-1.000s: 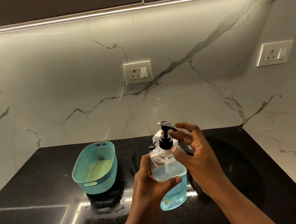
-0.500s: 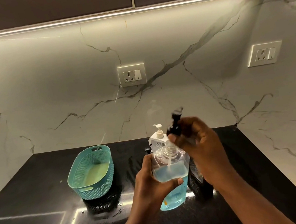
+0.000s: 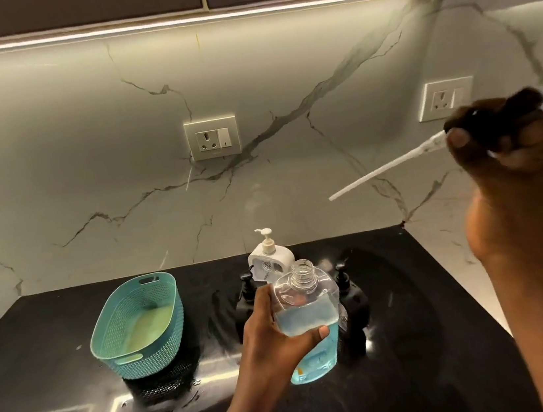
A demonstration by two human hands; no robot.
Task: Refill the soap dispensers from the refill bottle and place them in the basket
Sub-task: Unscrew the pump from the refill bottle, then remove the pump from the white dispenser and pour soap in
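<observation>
Fingers [image 3: 318, 335] of the left hand [image 3: 273, 337] wrap the clear plastic dispenser bottle of blue liquid [image 3: 307, 318], held above the black polished stone countertop [image 3: 58, 355]. Teal perforated plastic basket [image 3: 139, 327] stands well left, nothing in it. White pump refill bottle [image 3: 270, 258] and two black pump dispensers [image 3: 347, 296] stand just behind the held bottle. Right hand [image 3: 511, 153] is closed on the black pump head with its white dip tube [image 3: 385, 166], now lifted fully clear, up and right; half a second ago it sat at the neck. Neck is open: ready for refilling. Label print is unreadable.
</observation>
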